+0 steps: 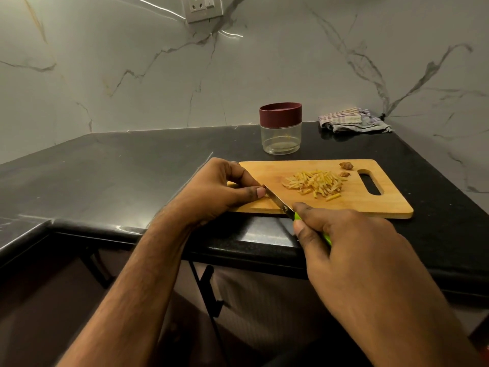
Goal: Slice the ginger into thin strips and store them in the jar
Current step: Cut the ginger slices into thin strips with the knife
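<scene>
Hands at the near-left corner of a rectangular wooden cutting board (344,205)

The right hand (352,250) grips a green-handled steel knife (280,203); the left hand (219,192) is curled, fingertips pinched at the blade tip, anything under them hidden. Pale yellow ginger strips (315,184) lie mid-board; beyond stands a clear jar with maroon lid (280,128), closed.

Maroon lid (280,113) on a clear jar (281,140); pale yellow ginger strips (315,183); tan wooden board (370,205); green knife handle (327,238); black speckled surface (105,170); striped cloth (353,120); grey-veined white marble wall (158,75).
</scene>
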